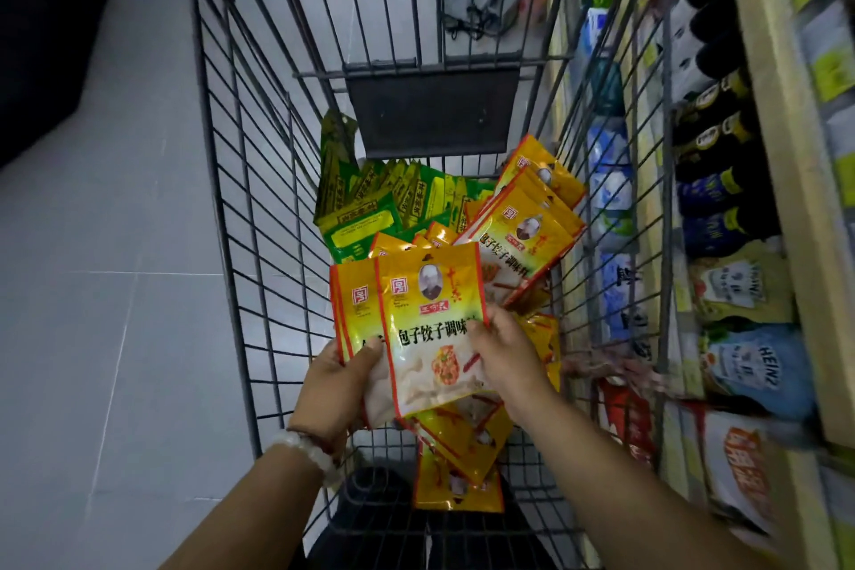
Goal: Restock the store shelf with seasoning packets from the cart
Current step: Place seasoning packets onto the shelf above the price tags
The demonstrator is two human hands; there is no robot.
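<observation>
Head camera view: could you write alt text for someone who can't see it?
Over a wire shopping cart, a person's left hand and right hand hold a small stack of yellow seasoning packets. More yellow packets and green packets lie in the cart. Shelves of bottles and sauce pouches run along the right.

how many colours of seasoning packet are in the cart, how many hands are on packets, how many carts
Packet colours in the cart: 2, the yellow-orange packets and the green packets
Hands gripping the held yellow-orange packets: 2, the left hand and the right hand
Carts: 1
Total: 5
Single packets overlap too much to count.
</observation>
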